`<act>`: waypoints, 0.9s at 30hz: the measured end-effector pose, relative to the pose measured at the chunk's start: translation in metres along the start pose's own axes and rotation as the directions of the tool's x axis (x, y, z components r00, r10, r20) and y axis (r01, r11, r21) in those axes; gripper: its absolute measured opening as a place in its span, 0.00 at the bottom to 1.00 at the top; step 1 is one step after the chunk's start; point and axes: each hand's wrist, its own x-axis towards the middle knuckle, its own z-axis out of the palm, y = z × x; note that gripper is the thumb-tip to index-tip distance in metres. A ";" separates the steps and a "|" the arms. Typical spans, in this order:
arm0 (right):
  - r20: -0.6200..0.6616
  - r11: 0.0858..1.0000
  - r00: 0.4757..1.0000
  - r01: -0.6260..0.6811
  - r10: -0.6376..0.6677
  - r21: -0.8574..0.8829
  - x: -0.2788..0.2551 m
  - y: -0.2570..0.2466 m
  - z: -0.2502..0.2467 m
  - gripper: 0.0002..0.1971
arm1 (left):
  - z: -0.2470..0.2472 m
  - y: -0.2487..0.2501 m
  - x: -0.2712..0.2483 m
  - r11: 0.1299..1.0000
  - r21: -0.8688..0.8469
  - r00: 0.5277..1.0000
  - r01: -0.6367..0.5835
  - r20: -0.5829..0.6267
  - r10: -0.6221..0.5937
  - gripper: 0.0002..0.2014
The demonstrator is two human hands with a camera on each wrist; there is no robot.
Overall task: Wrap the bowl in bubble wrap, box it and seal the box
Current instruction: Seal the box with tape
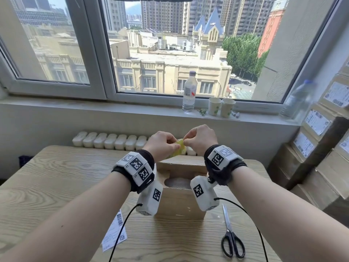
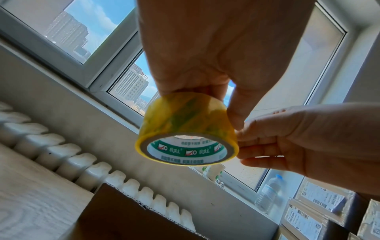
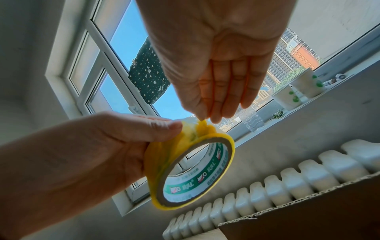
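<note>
Near the table's front-left edge lies a paper label with a barcode; its print is too small to read. Above the cardboard box at the table's middle, the left hand grips a yellow tape roll, whose core bears a green band with Chinese characters and a red-white logo. The right hand pinches the roll's loose end. Scissors lie near the front-right edge.

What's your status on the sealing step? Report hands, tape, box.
Left hand grips the yellow tape roll. Right hand pinches its loose end. Brown cardboard box below on the table, not yet taped. Black-handled scissors beside it, nothing blocking.
</note>
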 end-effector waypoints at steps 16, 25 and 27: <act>0.059 0.985 0.998 0.002 0.008 -0.171 -0.004 -0.004 -0.006 0.06 | 0.004 0.002 -0.005 0.986 0.161 0.997 -0.045 0.066 0.034 0.09; 0.167 0.989 0.983 0.090 -0.071 -0.114 0.000 0.008 -0.015 0.04 | -0.004 -0.003 -0.008 0.994 0.017 0.979 -0.110 0.176 0.105 0.05; 0.140 0.984 0.985 0.116 -0.096 -0.138 -0.001 0.008 -0.013 0.03 | -0.003 -0.003 -0.007 0.993 0.007 0.979 -0.115 0.169 0.113 0.05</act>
